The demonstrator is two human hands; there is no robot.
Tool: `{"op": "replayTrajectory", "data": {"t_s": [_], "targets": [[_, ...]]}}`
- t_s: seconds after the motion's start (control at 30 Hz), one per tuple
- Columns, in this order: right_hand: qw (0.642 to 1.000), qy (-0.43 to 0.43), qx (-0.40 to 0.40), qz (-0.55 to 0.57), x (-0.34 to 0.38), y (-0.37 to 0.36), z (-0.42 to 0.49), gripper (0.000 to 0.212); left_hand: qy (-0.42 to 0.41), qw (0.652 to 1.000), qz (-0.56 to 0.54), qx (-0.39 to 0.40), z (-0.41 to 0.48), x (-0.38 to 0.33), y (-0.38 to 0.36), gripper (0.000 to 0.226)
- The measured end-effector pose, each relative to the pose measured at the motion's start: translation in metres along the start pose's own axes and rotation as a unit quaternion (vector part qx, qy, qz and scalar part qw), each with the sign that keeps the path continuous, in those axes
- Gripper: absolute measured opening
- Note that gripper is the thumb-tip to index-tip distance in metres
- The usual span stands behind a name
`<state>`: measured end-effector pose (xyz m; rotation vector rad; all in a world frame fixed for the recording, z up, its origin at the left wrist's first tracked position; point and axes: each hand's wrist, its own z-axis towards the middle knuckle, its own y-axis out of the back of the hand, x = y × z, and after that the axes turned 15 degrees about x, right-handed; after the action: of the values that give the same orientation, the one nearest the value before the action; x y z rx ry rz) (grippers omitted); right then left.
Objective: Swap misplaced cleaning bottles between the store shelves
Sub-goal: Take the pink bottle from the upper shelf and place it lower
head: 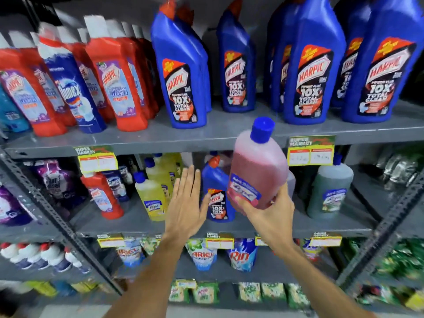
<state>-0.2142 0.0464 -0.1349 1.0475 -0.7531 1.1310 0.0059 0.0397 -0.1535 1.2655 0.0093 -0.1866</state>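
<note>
Two hands: right hand (268, 210) grips one pink bottle (257, 171).

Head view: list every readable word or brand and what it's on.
"HARPIC 10X TOTAL CLEAN": blue bottles, top shelf.
"HARPIC": red bottles.
"Domex": dark blue bottle.
"HARPIC 10X": small blue bottle, middle shelf.
"ARIEL": green pouch.
"Rin": blue pouch.
"SUPER MARKET": price tag; prices blurred.
Pink bottle label in right hand: unreadable.

Two hands (185, 203), one pink bottle (257, 171), two yellow bottles (151, 196), one green bottle (330, 191)
</note>
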Motion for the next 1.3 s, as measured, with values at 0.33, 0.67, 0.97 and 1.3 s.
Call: {"op": "replayTrajectory", "data": {"t_s": [0.33,0.67,0.97,1.3], "targets": [[0.991,-0.129,-0.031,-0.02,-0.099,-0.051,-0.004,0.071,0.032,0.956,-0.021,0.291,-0.025,0.049,-0.115,0.07],[0.978,-0.19,-0.067,-0.055,-0.144,-0.078,0.019,0.071,0.032,0.921,-0.04,0.385,0.004,0.074,-0.168,0.073],[0.977,-0.192,-0.003,-0.088,-0.153,-0.089,0.002,0.068,0.01,0.938,-0.034,0.345,-0.005,0.088,-0.19,0.076],[0.972,-0.224,0.011,-0.063,-0.158,-0.103,0.032,0.074,0.011,0.947,-0.026,0.321,-0.008,0.088,-0.193,0.076]]}}
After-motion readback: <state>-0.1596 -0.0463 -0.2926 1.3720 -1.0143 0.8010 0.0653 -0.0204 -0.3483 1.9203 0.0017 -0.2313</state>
